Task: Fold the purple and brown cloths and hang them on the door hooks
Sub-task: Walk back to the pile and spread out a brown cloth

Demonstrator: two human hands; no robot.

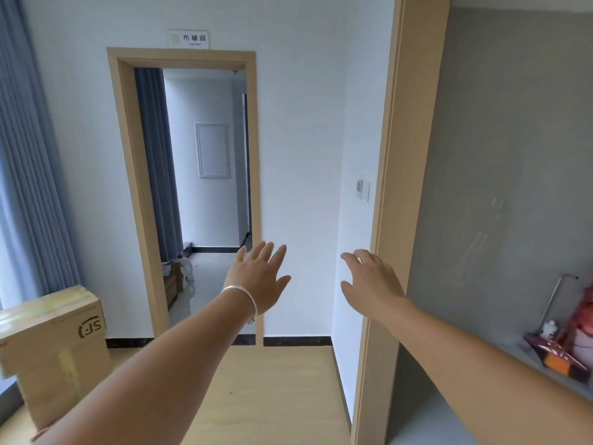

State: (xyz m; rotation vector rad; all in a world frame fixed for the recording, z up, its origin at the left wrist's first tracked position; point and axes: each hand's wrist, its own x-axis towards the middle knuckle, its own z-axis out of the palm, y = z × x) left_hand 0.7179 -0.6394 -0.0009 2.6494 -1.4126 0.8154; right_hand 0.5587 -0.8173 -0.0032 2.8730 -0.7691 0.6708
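Neither cloth nor any door hook shows in this view. The left hand (258, 279) and right hand (372, 281) reach forward with fingers straight and spread, each holding nothing, the left wrist wearing a silver bracelet (244, 298).

Door frame (402, 175) finished in pale matt wood laminate, smooth. Walls (305, 155) painted white, matt. Right wall (513, 155) coated in grey, matt, faintly scuffed. Floor (272, 396) laid in light wood-look boards, satin. Far floor (211, 277) tiled, glossy. Boxes (54, 342) made of brown cardboard, taped. Curtain (29, 187) of grey pleated cloth. Bracelet (244, 300) of silvery metal.
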